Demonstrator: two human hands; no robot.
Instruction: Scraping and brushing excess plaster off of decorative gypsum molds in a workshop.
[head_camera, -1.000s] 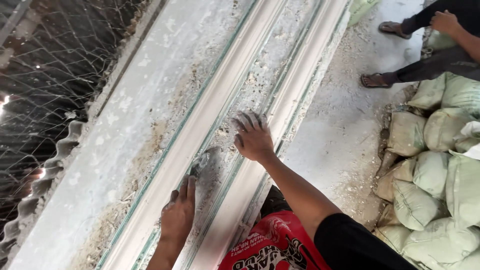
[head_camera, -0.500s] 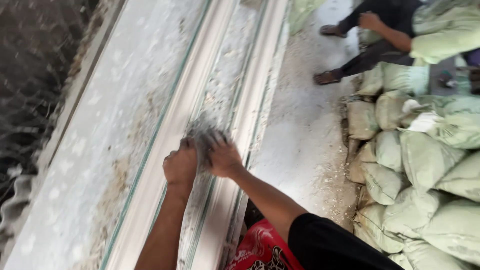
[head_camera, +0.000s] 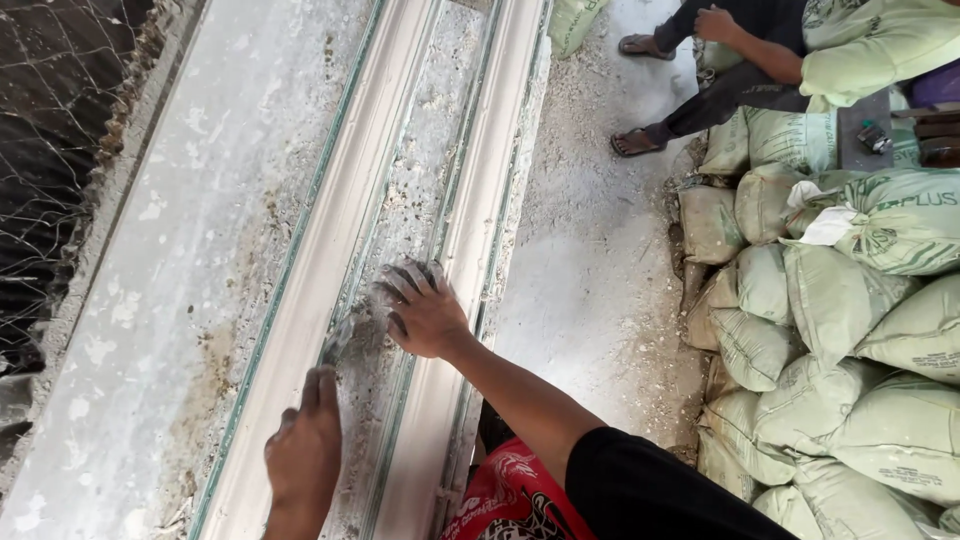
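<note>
Scraper blade (head_camera: 337, 342) lying in the grey channel of the long white mould (head_camera: 300, 300), between its two pale ridges. Far left, wire mesh (head_camera: 50, 150) over darkness. Left hand (head_camera: 305, 450) closed around the blade's handle, fingers curled tight, tip pointing up the trough. Just right of it, right hand (head_camera: 425, 312) pressed flat on the crumbly plaster, fingers spread, gripping nothing. Further right, dusty floor (head_camera: 590, 280), stacked green sacks (head_camera: 850, 350), another person's sandalled feet (head_camera: 635, 145).
</note>
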